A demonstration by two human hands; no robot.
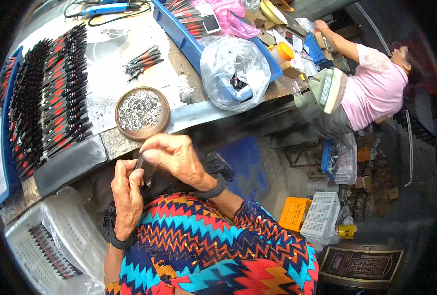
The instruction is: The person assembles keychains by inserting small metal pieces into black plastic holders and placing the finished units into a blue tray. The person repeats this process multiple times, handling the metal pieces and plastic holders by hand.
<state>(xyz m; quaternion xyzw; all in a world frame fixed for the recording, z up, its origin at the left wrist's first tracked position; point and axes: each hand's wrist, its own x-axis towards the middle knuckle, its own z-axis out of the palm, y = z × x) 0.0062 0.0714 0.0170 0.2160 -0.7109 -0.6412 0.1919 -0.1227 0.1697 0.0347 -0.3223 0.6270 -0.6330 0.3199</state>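
My left hand [127,189] is closed around a slim dark pen-like piece [140,162], held upright just off the bench's front edge. Above it my right hand [175,160] has thumb and forefinger pinched at the top of that piece; whatever lies between those fingertips is too small to make out. Right in front of both hands stands a round brown bowl [121,125] of small silvery metal parts. Past it, a small bunch of black-and-red pen-like pieces [144,62] lies on a white sheet [105,54]. Long stacked rows of similar pieces [61,93] fill the left of the bench.
A blue tray [184,44] with a clear plastic bag [235,73] stands at the bench's right. A blue corded tool [108,9] lies at the back. Left below is a white crate [56,231]. A co-worker in pink [376,88] reaches over the bench beyond a stool [326,88].
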